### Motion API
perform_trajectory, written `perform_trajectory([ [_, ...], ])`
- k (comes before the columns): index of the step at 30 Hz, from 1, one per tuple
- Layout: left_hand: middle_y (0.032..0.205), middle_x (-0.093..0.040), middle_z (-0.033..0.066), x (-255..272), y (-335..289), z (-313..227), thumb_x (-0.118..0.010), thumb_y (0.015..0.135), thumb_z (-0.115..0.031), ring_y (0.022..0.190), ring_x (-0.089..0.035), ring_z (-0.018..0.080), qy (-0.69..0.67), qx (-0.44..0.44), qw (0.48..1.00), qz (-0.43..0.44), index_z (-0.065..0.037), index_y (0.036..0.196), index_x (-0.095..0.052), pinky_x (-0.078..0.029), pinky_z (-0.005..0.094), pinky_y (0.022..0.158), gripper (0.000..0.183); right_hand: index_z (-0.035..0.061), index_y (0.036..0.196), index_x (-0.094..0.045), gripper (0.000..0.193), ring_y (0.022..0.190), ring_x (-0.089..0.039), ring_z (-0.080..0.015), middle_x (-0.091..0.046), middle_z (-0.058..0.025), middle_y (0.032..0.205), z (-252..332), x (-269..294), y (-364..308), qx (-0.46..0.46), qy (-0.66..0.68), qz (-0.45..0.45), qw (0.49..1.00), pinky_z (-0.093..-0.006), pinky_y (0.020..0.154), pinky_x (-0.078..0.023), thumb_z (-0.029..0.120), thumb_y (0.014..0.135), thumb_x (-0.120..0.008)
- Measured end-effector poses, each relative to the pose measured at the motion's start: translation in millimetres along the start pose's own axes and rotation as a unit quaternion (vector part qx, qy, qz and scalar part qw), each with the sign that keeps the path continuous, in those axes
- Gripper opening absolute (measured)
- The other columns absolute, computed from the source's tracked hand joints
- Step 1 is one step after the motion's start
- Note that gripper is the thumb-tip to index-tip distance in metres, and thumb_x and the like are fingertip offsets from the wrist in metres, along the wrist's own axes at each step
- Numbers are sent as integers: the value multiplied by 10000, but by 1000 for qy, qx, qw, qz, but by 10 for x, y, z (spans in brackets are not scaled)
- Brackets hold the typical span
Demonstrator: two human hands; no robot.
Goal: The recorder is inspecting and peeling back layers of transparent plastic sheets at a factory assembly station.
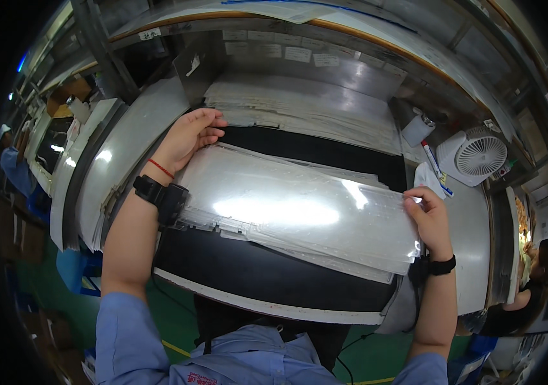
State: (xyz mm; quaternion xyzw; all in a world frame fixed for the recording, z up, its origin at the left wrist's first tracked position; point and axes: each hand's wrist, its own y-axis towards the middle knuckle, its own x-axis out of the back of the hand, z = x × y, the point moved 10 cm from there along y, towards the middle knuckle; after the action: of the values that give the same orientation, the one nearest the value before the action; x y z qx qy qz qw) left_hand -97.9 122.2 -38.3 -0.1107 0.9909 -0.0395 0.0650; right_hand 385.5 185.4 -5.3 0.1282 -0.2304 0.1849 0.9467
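Observation:
A loose pile of thin, glossy clear plastic sheets [280,192] lies across the black work mat [274,269] in front of me, its edges fanned out unevenly. My right hand [429,215] pinches the upper right corner of the top sheet between thumb and fingers. At the pile's upper left corner is my left hand [194,136], its fingers half bent and a little apart, with nothing visible in them. Whether its palm side touches the sheets' edge I cannot tell. Glare from the light hides part of the top sheet.
Behind the mat rests a taller stack of sheets [306,109] against a metal panel. A white fan [476,156], a bottle [418,128] and marker pens [434,160] stand at the right. More sheet stacks [126,154] lie left. A shelf crosses above; co-workers [534,282] are at both sides.

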Motion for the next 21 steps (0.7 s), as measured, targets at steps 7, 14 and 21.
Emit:
perform_trajectory([
  [7,964,-649,42,-40,-38,-55,-440,1014,-234,798,-613,84,-7,-2,1000,-20,-29,1146,-562,-512,199,743,272,6,1022,-616,126,838,-532,-72,-611,-2,915,-61,109,7,-12,98,-65,993,-207,770,-417,79,920,-600],
  [14,869,-637,1,-172,-54,-47,-468,1005,-236,694,-538,39,41,-5,998,54,-19,1103,-612,-465,182,641,278,20,1049,-605,140,822,-517,-60,-599,10,903,-109,153,17,-16,128,-98,987,-191,751,-404,98,934,-592],
  [21,812,-603,-38,-250,-67,-37,-535,972,-190,641,-482,19,136,-27,987,78,-58,1003,-626,-418,175,599,163,21,1087,-592,170,765,-512,-51,-587,18,874,-131,187,21,-9,140,-129,982,-186,701,-405,114,945,-581],
])
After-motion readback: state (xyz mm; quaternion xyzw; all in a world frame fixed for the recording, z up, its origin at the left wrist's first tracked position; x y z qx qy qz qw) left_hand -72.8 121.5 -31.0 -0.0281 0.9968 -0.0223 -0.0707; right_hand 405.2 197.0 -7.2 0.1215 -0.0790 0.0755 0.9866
